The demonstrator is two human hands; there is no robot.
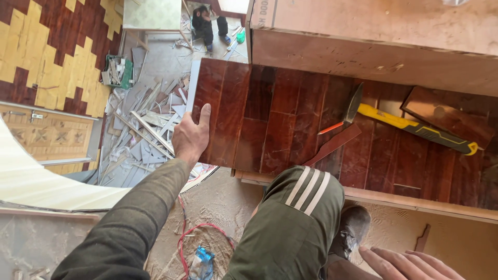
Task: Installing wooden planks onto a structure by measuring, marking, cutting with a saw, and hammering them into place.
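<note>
My left hand [191,136] grips the left edge of a dark red wooden floor panel [234,119] lying on a stair tread, thumb on top. My right hand [410,262] rests flat at the bottom right, fingers apart, on a dusty lower step beside my knee in green striped trousers [295,218] and my shoe [354,231]. A yellow-handled hammer [410,123] lies on the red planks to the right, next to an orange pencil [330,127] and a thin strip of red wood [334,144].
A loose red wood offcut [446,115] sits at the far right. A plywood riser [373,49] stands behind the tread. Red cable [199,231] and a blue bottle [201,262] lie on the dusty step. Far below, scrap strips [148,129] litter the floor, where a person [203,23] crouches.
</note>
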